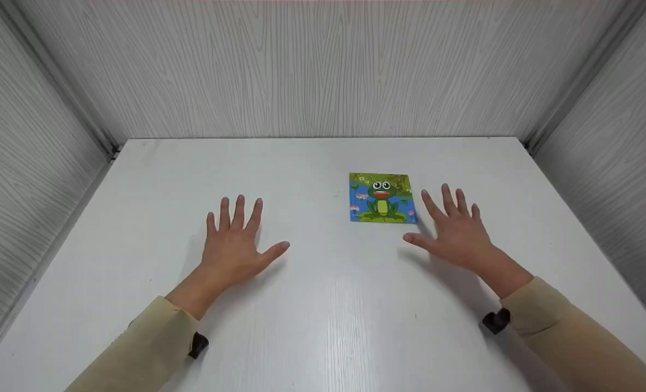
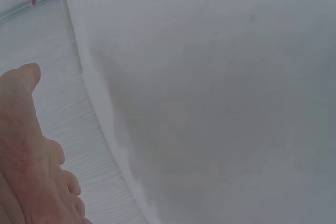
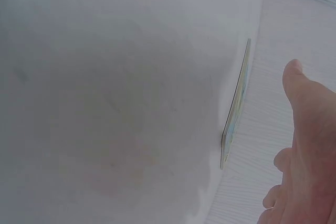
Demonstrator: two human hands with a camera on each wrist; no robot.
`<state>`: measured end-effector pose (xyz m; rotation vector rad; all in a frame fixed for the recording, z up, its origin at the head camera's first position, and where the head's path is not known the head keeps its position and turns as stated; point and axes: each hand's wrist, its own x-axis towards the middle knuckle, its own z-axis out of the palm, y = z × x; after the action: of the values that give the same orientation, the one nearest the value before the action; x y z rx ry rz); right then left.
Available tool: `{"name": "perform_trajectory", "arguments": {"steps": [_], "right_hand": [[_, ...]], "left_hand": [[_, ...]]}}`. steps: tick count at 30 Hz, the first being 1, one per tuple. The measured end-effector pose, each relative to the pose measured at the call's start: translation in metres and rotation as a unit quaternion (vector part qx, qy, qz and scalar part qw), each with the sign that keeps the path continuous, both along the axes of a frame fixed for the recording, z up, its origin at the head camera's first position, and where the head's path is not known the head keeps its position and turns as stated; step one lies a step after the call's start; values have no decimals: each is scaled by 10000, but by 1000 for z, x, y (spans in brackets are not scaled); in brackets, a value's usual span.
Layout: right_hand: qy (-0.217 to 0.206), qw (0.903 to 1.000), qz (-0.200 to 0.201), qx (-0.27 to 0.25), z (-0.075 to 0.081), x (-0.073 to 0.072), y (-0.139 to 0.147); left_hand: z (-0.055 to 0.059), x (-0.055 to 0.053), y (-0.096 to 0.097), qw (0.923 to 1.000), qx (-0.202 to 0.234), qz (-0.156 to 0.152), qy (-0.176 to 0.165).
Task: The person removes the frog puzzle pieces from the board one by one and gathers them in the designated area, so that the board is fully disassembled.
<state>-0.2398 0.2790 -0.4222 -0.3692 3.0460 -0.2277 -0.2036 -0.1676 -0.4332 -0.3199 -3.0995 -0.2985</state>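
A square picture board [image 1: 383, 198] with a cartoon frog on green and blue lies flat on the white table, right of the middle. Its thin edge [image 3: 236, 106] shows in the right wrist view. Just right of it, my right hand [image 1: 459, 237] is held palm down over the table with fingers spread, the index fingertip near the board's side. My left hand [image 1: 233, 247] hovers at the left, also palm down, fingers and thumb spread and holding nothing. In the left wrist view, the left palm [image 2: 26, 150] shows above the table surface.
The white table [image 1: 312, 305] is bounded by a pale wood-grain panel [image 1: 323, 71] at the back and similar panels [image 1: 29, 141] at the sides. Dark bands [image 1: 198, 345] sit under both sleeves at the wrists.
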Motion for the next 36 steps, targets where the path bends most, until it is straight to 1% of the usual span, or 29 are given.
{"name": "perform_trajectory", "arguments": {"steps": [5, 11, 17, 22, 28, 33, 36], "right_hand": [[70, 10000, -13, 19, 1, 0, 0], [17, 10000, -35, 73, 5, -3, 1], [9, 10000, -28, 60, 9, -7, 2], [35, 10000, 19, -72, 13, -8, 3], [-25, 9995, 123, -291, 18, -14, 4], [-112, 9984, 247, -505, 21, -25, 6], [-231, 9976, 274, -587, 21, -32, 9]], "left_hand": [[1, -1, 1, 10000, -34, -14, 10], [6, -4, 8, 9999, -107, -74, -11], [12, -12, 22, 9996, -209, -197, 40], [19, -19, 37, 9994, -238, -253, -6], [26, -34, 57, 9988, -224, -429, 15], [31, -51, 74, 9981, -227, -569, -63], [32, -61, 86, 9975, -257, -648, -115]]}}
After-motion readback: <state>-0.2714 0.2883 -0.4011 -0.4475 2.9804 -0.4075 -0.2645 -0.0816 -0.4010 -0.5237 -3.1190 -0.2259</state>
